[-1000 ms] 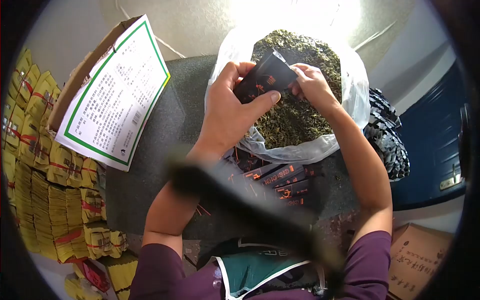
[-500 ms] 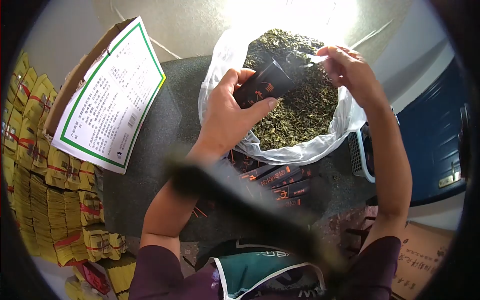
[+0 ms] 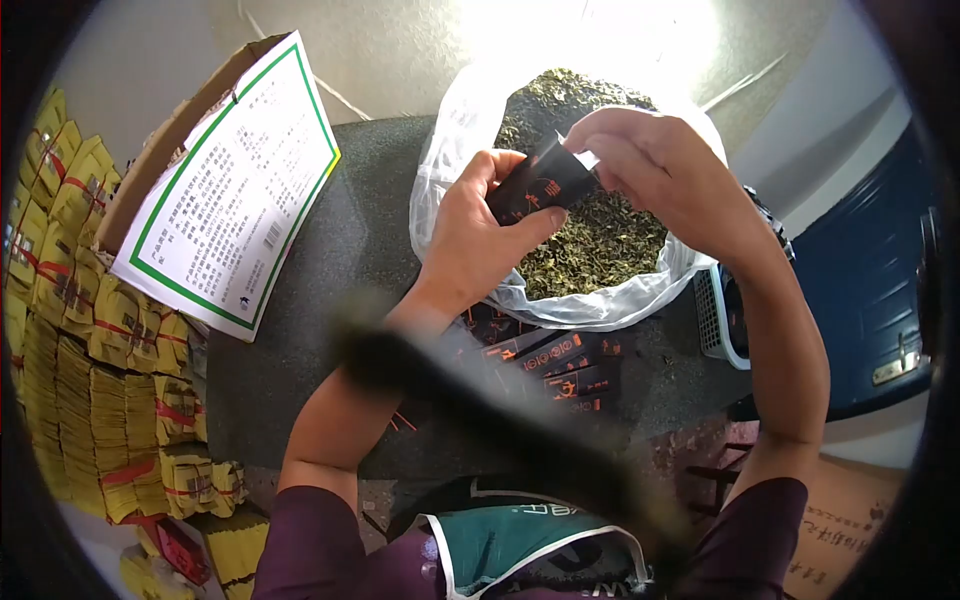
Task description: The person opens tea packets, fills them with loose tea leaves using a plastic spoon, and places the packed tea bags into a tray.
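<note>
My left hand is wrapped round a black packet with orange print, thumb on its front, tilted with its mouth to the upper right. At that mouth, my right hand is closed with its fingers bent down. A small whitish, shiny thing shows at its fingertips, partly inside the packet's mouth; its kind is unclear. Both hands are over a clear plastic bag filled with dried, shredded green leaves.
Several flat black packets lie on the dark table in front of the bag. A light-blue basket stands to the right. A cardboard box with a green-bordered sheet and stacked yellow packs are at left. A dark blurred strap crosses the view.
My right hand has come left and down from over the leaves to the packet's mouth, with the whitish thing in its fingers. My left hand and the packet have shifted slightly right and down.
</note>
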The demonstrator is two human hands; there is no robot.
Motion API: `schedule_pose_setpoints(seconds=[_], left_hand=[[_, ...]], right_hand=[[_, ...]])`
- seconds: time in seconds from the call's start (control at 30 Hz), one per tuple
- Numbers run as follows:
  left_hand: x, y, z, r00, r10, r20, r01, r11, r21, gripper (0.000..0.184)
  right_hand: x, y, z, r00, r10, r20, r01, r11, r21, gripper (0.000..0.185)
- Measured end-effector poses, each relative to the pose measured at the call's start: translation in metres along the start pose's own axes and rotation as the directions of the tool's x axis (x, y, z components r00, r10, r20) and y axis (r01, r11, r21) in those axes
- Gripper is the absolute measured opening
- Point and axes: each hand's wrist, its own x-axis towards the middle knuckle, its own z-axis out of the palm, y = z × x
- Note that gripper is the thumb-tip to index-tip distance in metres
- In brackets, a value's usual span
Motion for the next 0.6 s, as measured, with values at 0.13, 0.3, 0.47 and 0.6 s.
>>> schedule_pose_setpoints(seconds=[0.13,0.3,0.47,0.6], left_hand=[[-0.002,0.002,-0.001,1.0,-0.013,-0.022,0.013,1.0,-0.027,0.05],[-0.004,0.006,-0.001,1.0,0.0,0.01,0.001,0.996,-0.093,0.049],[-0.003,0.007,-0.001,0.997,0.072,0.013,-0.069,0.987,-0.146,0.053],[-0.006,0.013,0.001,0.997,0.053,0.05,-0.034,0.947,-0.32,0.049]], right_hand=[[-0.007,-0.003,-0.005,0.946,-0.274,-0.173,0.234,0.947,-0.222,0.028],[-0.022,-0.02,-0.019,0.896,-0.258,-0.362,0.088,0.901,-0.424,0.015],[-0.018,0.011,-0.002,0.911,-0.269,-0.313,0.146,0.92,-0.365,0.02],[-0.013,0.047,0.012,0.889,-0.299,-0.348,0.213,0.94,-0.266,0.024]])
